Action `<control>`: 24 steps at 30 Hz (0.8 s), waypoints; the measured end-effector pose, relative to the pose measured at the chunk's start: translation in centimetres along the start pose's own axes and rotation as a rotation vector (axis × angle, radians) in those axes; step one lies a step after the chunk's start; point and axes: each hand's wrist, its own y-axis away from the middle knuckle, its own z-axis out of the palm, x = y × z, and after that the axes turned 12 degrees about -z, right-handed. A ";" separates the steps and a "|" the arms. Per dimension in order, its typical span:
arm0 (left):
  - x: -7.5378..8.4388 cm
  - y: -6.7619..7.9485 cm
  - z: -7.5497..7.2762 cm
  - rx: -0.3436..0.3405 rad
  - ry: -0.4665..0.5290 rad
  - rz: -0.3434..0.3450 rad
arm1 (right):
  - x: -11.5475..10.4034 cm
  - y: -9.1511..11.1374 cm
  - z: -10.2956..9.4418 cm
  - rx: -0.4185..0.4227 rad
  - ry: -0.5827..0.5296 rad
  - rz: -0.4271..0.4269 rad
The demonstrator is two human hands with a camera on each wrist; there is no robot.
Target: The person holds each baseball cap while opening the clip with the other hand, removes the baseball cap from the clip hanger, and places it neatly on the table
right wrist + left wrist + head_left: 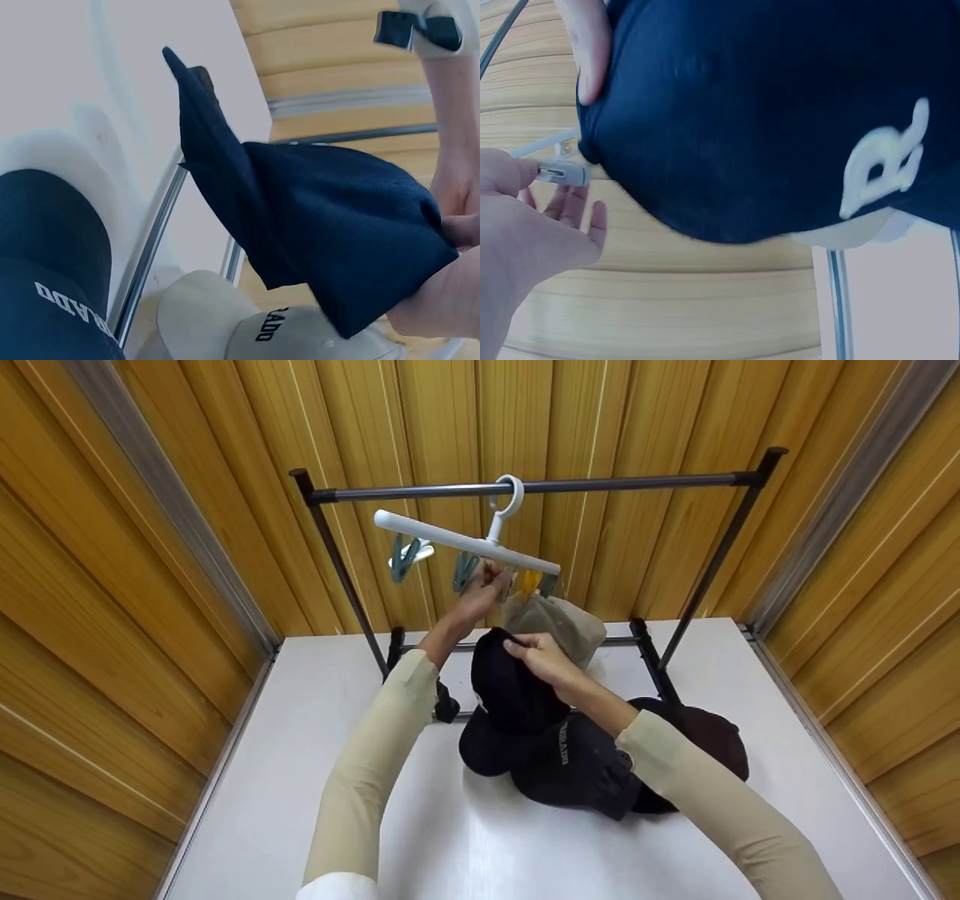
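Note:
A navy baseball cap (517,682) with a white letter on its front hangs from my right hand (544,660), which pinches the top edge of its crown. In the left wrist view the same cap (742,127) fills the upper part. My left hand (484,589) is just under the white hanger (450,537), to the left of the cap. Between its thumb and fingers it pinches a pale clothes peg (564,174), close to the cap's edge. A beige cap (559,626) hangs from the hanger's right end by a yellow peg (530,583).
The hanger's hook sits on the dark rail (615,484) of a garment rack. Green pegs (406,559) dangle from the hanger's left and middle. More dark caps (577,765) and a brown-black cap (712,735) lie on the white floor (450,840). Wood-patterned walls surround the rack.

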 end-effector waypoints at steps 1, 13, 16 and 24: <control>0.1 0.1 -0.2 0.016 -0.018 -0.008 | -0.3 0.3 0.1 0.009 -0.009 0.009; -0.5 2.8 -3.3 0.017 -0.475 -0.023 | -1.4 2.6 -0.8 0.057 -0.209 0.135; -1.3 4.3 -4.6 0.090 -0.805 0.020 | -1.4 3.4 -1.4 0.038 -0.224 0.158; -5.1 10.4 -10.4 0.238 -1.209 0.027 | -2.2 6.2 -2.9 -0.030 -0.195 0.190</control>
